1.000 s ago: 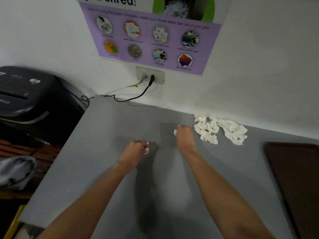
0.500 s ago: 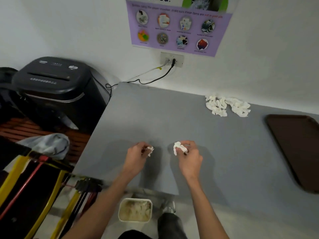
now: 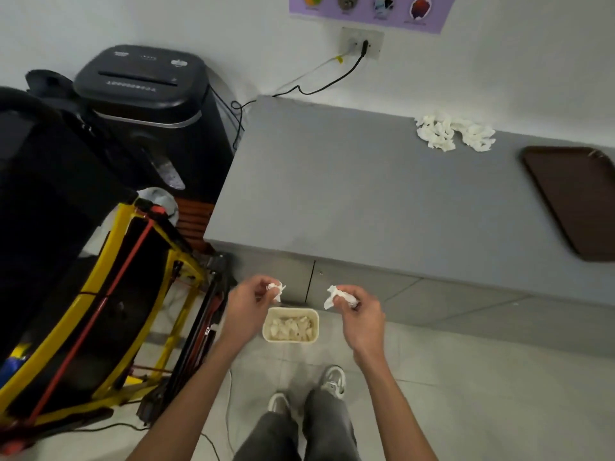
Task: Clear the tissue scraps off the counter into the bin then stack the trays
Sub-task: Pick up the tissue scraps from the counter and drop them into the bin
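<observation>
Lower centre, the left hand [image 3: 248, 307] and right hand [image 3: 361, 314] each hold a scrap [image 3: 336, 296] in a fingertip grip by the bin [image 3: 290, 341]. A pile [image 3: 454, 133] lies upper right on the surface [image 3: 366, 194]. The tissue is probably light and soft, so a pinch anywhere would do.

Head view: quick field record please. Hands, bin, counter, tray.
left hand: pinches a tissue scrap, over the bin's left edge in this view
right hand: pinches a second scrap, just right of the bin in this view
bin: on the floor by the counter front, scraps already inside
counter: scrap pile lying near the wall
tray: brown, flat at the counter's right end, partly out of frame; only one in view
stage: scraps not yet released
</observation>
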A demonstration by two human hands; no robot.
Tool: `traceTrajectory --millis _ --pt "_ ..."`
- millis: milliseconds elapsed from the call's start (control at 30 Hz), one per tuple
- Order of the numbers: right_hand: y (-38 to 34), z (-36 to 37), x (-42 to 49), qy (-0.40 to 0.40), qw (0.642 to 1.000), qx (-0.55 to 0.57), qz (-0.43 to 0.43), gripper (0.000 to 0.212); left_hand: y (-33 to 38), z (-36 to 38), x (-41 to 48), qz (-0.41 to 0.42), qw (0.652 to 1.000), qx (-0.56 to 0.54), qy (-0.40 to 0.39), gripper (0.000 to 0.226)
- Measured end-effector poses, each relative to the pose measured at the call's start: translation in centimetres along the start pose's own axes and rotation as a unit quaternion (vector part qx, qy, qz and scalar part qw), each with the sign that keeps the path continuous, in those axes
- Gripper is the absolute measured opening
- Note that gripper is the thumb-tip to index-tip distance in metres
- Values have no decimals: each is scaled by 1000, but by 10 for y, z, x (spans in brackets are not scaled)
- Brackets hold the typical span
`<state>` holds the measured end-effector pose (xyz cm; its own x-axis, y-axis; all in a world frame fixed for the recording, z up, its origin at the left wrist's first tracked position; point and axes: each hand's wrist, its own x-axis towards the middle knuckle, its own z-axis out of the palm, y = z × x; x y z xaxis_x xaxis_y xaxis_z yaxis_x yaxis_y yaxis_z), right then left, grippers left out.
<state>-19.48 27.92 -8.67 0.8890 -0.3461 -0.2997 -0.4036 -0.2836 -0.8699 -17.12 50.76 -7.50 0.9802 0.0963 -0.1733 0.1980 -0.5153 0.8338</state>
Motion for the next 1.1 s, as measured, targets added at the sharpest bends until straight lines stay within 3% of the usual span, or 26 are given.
traceTrajectory --millis 133,400,600,867,1033,1100 --pt "62 22 -18 -28 997 -24 70 24 -64 16 -23 -48 998 46 -6 8" --pt "184 81 0 -67 983 -96 140 10 -187 88 -20 -164 986 8 9 21" --pt "287 155 61 -76 971 -125 191 41 -303 165 13 -189 981 33 7 29" --pt "415 284 167 -126 964 -191 135 35 -424 254 89 -172 964 197 -56 9" --pt "480 345 211 -174 946 -260 86 27 -498 303 123 -187 950 219 -116 12" --pt "491 355 219 -213 931 -283 89 23 -514 316 130 -186 933 258 -169 26"
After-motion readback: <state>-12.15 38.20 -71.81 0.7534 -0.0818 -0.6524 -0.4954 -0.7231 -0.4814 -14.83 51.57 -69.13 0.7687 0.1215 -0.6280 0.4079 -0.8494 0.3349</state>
